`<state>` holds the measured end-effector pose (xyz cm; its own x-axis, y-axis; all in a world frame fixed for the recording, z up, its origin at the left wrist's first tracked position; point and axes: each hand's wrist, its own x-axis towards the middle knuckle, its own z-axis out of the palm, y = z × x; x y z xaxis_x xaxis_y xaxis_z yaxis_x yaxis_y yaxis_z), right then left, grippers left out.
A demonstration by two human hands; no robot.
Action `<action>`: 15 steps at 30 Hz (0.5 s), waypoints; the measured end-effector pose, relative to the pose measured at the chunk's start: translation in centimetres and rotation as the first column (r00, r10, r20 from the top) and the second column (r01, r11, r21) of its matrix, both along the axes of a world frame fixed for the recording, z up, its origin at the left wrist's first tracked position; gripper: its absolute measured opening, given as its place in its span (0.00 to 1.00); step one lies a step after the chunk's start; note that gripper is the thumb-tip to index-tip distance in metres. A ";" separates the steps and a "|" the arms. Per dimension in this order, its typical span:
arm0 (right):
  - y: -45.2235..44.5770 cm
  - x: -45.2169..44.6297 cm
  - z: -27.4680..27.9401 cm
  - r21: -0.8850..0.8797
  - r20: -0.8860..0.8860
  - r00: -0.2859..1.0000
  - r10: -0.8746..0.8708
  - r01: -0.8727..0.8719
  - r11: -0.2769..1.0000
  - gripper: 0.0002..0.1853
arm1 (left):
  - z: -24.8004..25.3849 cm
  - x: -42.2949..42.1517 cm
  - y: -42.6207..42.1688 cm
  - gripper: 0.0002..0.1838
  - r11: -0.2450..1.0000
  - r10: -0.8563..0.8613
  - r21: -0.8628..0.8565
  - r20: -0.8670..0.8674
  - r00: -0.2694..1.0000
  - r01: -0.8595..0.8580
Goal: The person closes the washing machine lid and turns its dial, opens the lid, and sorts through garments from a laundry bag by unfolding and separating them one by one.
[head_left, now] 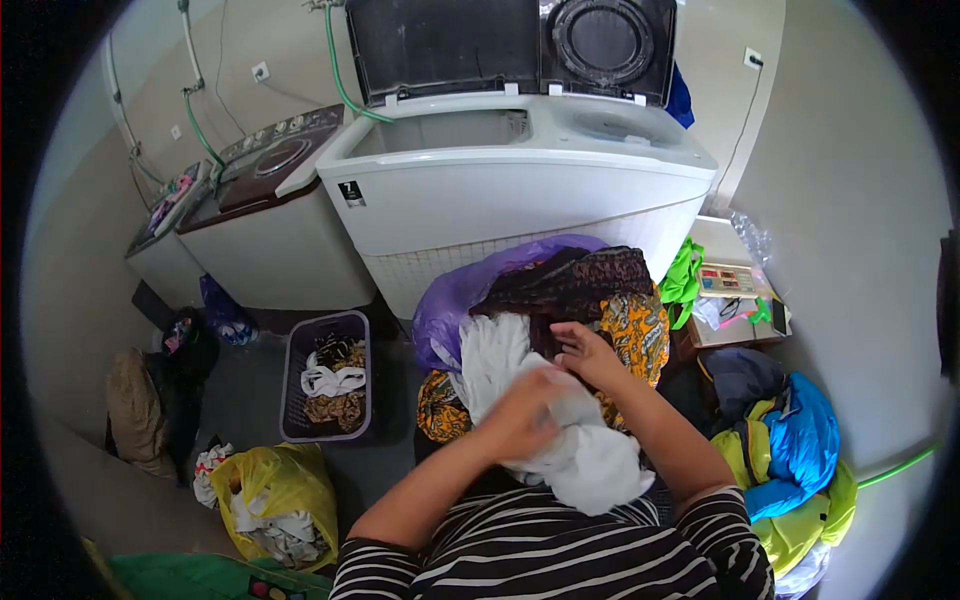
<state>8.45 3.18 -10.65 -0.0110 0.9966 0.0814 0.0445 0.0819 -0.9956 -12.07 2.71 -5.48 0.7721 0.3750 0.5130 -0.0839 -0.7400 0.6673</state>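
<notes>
A bundled white cloth (590, 465) lies against the striped shirt at my lap. My left hand (525, 410) is over its upper left part, blurred, with the fingers curled and their grip unclear. My right hand (587, 355) is just above the cloth, fingers apart, with nothing visible between them. Beyond the hands, a purple bag (440, 310) holds dark patterned cloth (575, 280), orange patterned cloth (637, 335) and more white fabric (492, 350).
An open-lidded washing machine (520, 190) stands ahead, other machines (280, 250) left. A purple basket (367, 400) and yellow bag (310, 480) with clothes are on the left floor. Blue and lime clothes (800, 440) and a cluttered small table (705, 340) are right.
</notes>
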 end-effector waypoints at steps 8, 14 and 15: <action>-7.5 -4.3 -1.2 -0.149 -0.038 0.946 0.321 -0.323 0.935 0.21 | -8.7 0.1 5.9 0.17 0.747 0.517 -0.175 -0.453 0.726 -0.641; -5.7 -4.0 -0.5 -0.179 -0.340 0.935 0.099 -0.168 0.969 0.20 | -9.8 -1.4 5.9 0.10 0.596 0.430 -0.654 -0.230 0.873 -0.466; -5.2 -4.1 -0.8 -0.173 -0.335 0.939 0.072 -0.137 0.975 0.20 | -8.6 -1.5 5.5 0.09 0.541 0.428 -0.770 -0.095 0.899 -0.339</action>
